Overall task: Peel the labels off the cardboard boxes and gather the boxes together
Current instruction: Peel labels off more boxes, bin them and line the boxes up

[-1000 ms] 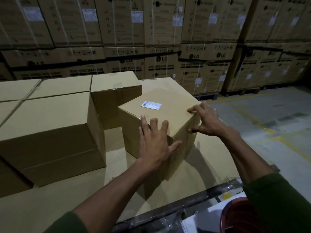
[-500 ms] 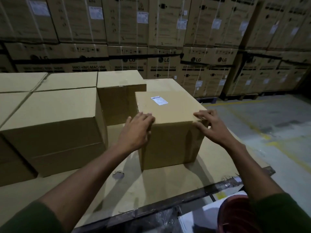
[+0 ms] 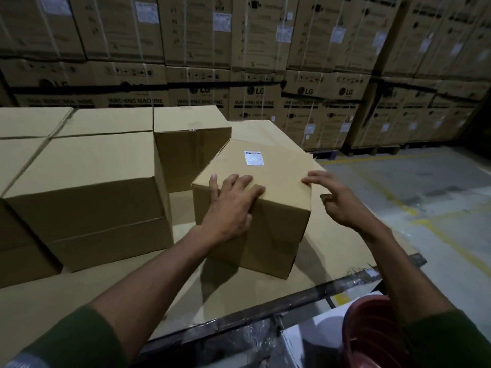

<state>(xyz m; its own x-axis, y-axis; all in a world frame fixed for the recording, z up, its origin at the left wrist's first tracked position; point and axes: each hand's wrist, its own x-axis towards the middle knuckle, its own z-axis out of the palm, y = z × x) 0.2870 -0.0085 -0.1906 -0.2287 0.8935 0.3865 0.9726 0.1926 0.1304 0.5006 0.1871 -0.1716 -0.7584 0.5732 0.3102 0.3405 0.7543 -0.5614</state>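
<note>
Left hand (image 3: 228,208) rests flat, fingers straight, on the labelled brown cardboard box (image 3: 265,224); right hand (image 3: 342,200) is relaxed, fingertips touching its top corner.

Small box (image 3: 265,181): plain tan cardboard, white label (image 3: 254,158) with dark print and a thin reddish strip along its top. Neighbouring boxes (image 3: 87,187): same tan, unprinted. Worktop (image 3: 337,251): tan cardboard sheet, dark metal edge. Stacked cartons (image 3: 252,99) behind: brown, black lettering and logos, white stickers, pale straps (dim light, tones muted). Floor (image 3: 425,187): grey with yellow lines. Sleeves (image 3: 451,341): dark green. Bucket (image 3: 372,330) at lower right: red-brown, ribbed.
</note>
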